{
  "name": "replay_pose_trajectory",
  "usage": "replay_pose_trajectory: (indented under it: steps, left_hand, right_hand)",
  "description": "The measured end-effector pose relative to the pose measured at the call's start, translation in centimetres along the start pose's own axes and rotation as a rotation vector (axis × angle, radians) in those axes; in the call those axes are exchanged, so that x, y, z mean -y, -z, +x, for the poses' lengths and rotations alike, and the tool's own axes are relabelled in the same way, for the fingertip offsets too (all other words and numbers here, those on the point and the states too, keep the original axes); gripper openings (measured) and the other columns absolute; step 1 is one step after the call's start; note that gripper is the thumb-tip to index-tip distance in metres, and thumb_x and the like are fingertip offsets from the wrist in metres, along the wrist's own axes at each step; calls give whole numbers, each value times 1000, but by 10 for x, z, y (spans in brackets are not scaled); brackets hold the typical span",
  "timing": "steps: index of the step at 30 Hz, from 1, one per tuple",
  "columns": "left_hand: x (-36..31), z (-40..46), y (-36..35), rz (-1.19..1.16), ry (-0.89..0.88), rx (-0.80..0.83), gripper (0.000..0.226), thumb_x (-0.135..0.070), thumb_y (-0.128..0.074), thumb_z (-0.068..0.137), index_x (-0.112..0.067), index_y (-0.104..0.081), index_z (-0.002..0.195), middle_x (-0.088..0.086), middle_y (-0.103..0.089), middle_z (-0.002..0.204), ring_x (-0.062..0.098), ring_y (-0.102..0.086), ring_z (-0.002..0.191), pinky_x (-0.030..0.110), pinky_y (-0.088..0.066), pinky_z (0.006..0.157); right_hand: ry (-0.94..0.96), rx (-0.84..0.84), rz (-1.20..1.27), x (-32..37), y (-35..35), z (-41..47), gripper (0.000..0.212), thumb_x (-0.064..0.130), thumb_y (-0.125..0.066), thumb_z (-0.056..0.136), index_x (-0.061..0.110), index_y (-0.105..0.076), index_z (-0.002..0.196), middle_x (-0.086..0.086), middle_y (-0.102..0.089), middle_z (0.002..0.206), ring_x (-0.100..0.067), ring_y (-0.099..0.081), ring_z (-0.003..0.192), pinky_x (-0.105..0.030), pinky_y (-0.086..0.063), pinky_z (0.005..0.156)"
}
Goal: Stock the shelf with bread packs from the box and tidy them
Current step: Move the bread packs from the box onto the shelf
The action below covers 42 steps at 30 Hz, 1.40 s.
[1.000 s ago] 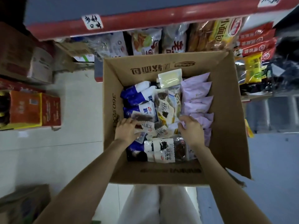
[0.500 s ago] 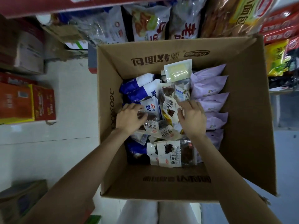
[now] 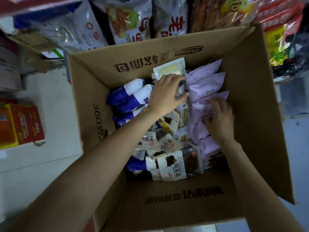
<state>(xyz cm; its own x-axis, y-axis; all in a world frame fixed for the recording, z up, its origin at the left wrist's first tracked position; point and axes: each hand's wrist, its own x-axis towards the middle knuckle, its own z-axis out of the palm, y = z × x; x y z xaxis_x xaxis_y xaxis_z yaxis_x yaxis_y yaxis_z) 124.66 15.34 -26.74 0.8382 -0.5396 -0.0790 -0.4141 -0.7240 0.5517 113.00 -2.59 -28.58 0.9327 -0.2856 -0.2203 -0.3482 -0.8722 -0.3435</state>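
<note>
Left fingers (image 3: 179, 84) curled over the top edge of a clear pack at the far middle of the cardboard box (image 3: 107, 118), apparently pinching it, though blurred and partly hidden by the left hand (image 3: 164, 96) itself. Right fingers (image 3: 213, 106) loosely spread and bent, pressing down among the lilac bread packs (image 3: 209, 84) along the box's right side; cannot tell whether anything is actually gripped under the right hand (image 3: 220, 121). Just beyond the left fingertips, a white-framed yellow pack (image 3: 168, 69) leaning on the far wall. Blue-and-white packs (image 3: 128, 97) stacked at the left, dark-bread packs with white labels (image 3: 172, 166) jumbled in the middle and near end. All bread packs still inside the box; none yet carried to the shelf (image 3: 133, 22) directly beyond, already crowded with large bags. Likely risks: slippery film sliding out of a shallow pinch, neighbouring packs dragged up and spilled over the rim, soft bread crushed by a hard squeeze. Tall box walls on every side, so lifting straight up before moving forward seems wise. Little free room among the shelf bags; more open space over the pale floor (image 3: 41, 156) at the left, near the red carton (image 3: 25, 124).
</note>
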Motion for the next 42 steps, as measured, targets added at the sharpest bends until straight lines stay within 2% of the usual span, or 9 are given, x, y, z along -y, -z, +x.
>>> replay_pose_trajectory:
  steps: [5, 9, 12, 18, 23, 28, 32, 35, 42]
  left_hand:
    - [-31, 57, -26, 205, 151, 362, 63, -59, -57, 83, -17, -47, 129, 10, -55, 128, 30, -49, 118, 36, -37, 93]
    - [-38, 64, -36, 295, 151, 315, 60, -60, -59, 80, -17, -52, 121, 8, -62, 117, 28, -52, 115, 36, -33, 94]
    - [-31, 54, -32, 242, 130, 212, 43, -49, -59, 84, -23, -55, 119, 6, -66, 109, 26, -55, 110, 34, -36, 92]
    - [-6, 12, -16, 55, 190, 145, 49, -46, -64, 84, -18, -59, 123, 9, -66, 111, 28, -53, 110, 34, -42, 85]
    - [-13, -7, -17, 46, 170, 42, 39, -41, -67, 84, -14, -66, 112, 6, -67, 107, 25, -54, 104, 32, -38, 85]
    - [-37, -10, 14, -387, 396, -110, 27, -25, -68, 86, -11, -67, 109, 5, -61, 104, 19, -59, 95, 23, -41, 76]
    - [-49, -23, 58, -516, 482, -300, 17, -24, -66, 87, -13, -66, 99, -2, -60, 89, 8, -60, 84, 16, -41, 69]
    - [-66, -39, 91, -583, 560, -453, 17, -20, -63, 91, -12, -61, 106, -8, -63, 87, -5, -58, 75, 20, -45, 69]
    - [-105, -75, 150, -638, 638, -794, 26, -26, -66, 84, -17, -60, 108, -6, -66, 97, 6, -60, 89, 28, -49, 83]
  right_hand:
    - [41, 190, -264, -11, 2, 23, 80, 18, -77, 67, 12, -42, 138, -14, -41, 144, -39, -34, 132, -52, -31, 99]
    - [40, 261, -517, -11, 17, 37, 66, 36, -68, 80, 16, -39, 136, -12, -43, 136, -37, -32, 127, -45, -26, 103]
    - [167, 281, -695, -9, 25, 48, 43, 27, -46, 94, 19, -39, 135, -10, -40, 138, -35, -26, 132, -41, -22, 109]
    - [279, 384, -799, -11, 27, 62, 44, 26, -38, 97, 22, -30, 140, -5, -46, 137, -27, -32, 130, -37, -22, 109]
    - [329, 203, -686, 0, 35, 47, 30, 15, -54, 76, 21, -66, 103, -6, -65, 103, -33, -56, 99, -43, -44, 89]
    - [367, 187, -383, 3, 65, 24, 39, 22, -85, 54, 16, -64, 86, -6, -63, 75, -30, -61, 65, -27, -42, 46]
    - [178, 118, 18, -2, 127, 13, 43, 34, -80, 67, 21, -63, 105, -8, -68, 92, -34, -64, 84, -34, -45, 62]
    - [56, 122, 303, -12, 172, 13, 42, 38, -82, 67, 19, -66, 101, -4, -67, 82, -24, -61, 81, -24, -39, 60]
    - [41, 300, 694, -5, 247, 10, 26, 25, -75, 78, 19, -62, 100, -3, -62, 89, -12, -62, 72, -15, -51, 55]
